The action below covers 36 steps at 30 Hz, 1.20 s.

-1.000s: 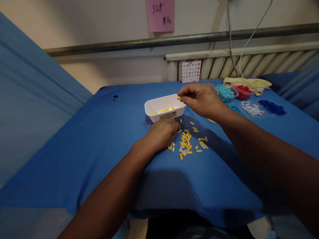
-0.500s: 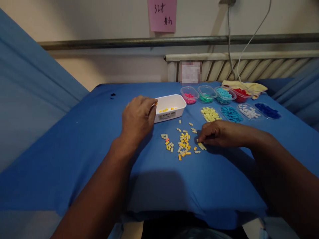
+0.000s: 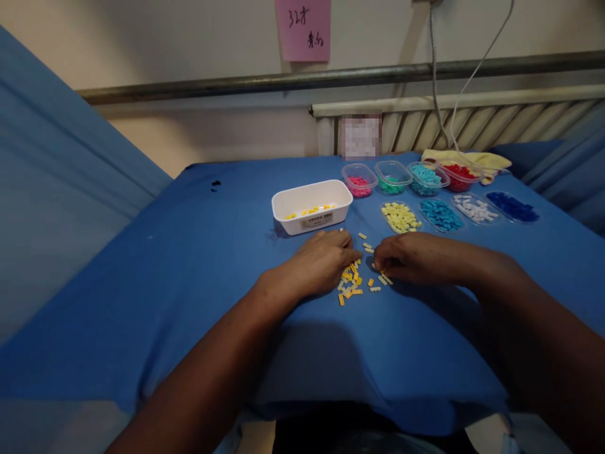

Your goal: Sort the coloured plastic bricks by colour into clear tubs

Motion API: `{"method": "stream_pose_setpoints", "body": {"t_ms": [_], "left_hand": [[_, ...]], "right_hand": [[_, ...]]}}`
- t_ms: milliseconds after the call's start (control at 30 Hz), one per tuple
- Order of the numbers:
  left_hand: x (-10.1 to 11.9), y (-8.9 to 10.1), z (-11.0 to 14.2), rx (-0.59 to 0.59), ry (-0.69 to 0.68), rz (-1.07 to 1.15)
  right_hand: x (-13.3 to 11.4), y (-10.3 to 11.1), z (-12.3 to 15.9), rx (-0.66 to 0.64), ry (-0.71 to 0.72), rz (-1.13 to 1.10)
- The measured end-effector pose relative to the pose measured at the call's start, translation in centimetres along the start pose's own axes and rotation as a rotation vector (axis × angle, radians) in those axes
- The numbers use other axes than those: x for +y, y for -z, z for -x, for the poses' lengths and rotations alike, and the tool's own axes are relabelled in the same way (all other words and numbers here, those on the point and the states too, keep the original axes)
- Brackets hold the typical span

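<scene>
Fingertips of the bare left hand [image 3: 353, 255] press down among the small yellow and cream plastic bricks [image 3: 351, 277], and whether they clamp one cannot be told. The fingers of the bare right hand [image 3: 378, 261] are curled in beside the loose bricks at the heap's right side; their tips are hidden, so a pinch there cannot be confirmed.

These bricks lie on the blue cloth [image 3: 203, 252] in front of the white plastic box, their long axes in mixed directions. One at the near edge points almost straight toward the wearer; pale ones beyond the right hand slant from far left to near right.

Both hands are palm down. The left forearm comes in from the lower left, the right from the lower right, with its wrist bent.

The open white plastic box [image 3: 344, 213] holds a few yellow bricks; its long axis runs left to right, the right end slightly farther away. Its front label [image 3: 316, 221] has print too small to read. On the wall, the pink paper note [image 3: 304, 38] reads "32", with handwritten characters. Clear plastic tubs [image 3: 358, 166] of coloured bricks stand in two rows at the right, near a yellow cloth [image 3: 491, 161].
</scene>
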State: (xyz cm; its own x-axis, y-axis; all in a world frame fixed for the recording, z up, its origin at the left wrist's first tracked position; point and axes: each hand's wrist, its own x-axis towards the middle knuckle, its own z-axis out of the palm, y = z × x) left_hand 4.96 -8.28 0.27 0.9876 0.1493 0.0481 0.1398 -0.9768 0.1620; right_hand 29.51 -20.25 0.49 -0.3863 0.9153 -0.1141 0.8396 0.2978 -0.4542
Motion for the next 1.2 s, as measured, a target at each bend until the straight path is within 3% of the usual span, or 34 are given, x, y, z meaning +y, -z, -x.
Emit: {"method": "stream_pose_setpoints", "body": {"t_ms": [200, 467, 700, 867, 967, 1067, 1200], "left_hand": [[-0.4, 1.3, 0.5, -0.065, 0.071, 0.062], [-1.7, 0.6, 1.4, -0.053, 0.113, 0.141], [-0.7, 1.8, 1.5, -0.121, 0.167, 0.104], [-0.6, 2.1, 1.4, -0.094, 0.205, 0.112], [-0.8, 2.3, 1.5, 0.036, 0.203, 0.136], [-1.5, 3.0, 1.8, 0.291, 0.223, 0.138], [-3.3, 3.8, 2.1, 0.595, 0.392, -0.047]], "right_hand": [[-0.2, 0.3, 0.0, -0.049, -0.023, 0.010], [-0.9, 0.2, -0.2, -0.035, 0.018, 0.051], [-1.4, 0.1, 0.1, -0.068, 0.002, 0.114], [-1.5, 0.0, -0.3, 0.102, 0.052, 0.122], [-1.9, -0.6, -1.3, 0.180, 0.077, 0.114], [-2.1, -1.4, -2.3, 0.162, 0.073, 0.128], [-2.1, -2.1, -2.9, 0.169, -0.011, 0.159]]}}
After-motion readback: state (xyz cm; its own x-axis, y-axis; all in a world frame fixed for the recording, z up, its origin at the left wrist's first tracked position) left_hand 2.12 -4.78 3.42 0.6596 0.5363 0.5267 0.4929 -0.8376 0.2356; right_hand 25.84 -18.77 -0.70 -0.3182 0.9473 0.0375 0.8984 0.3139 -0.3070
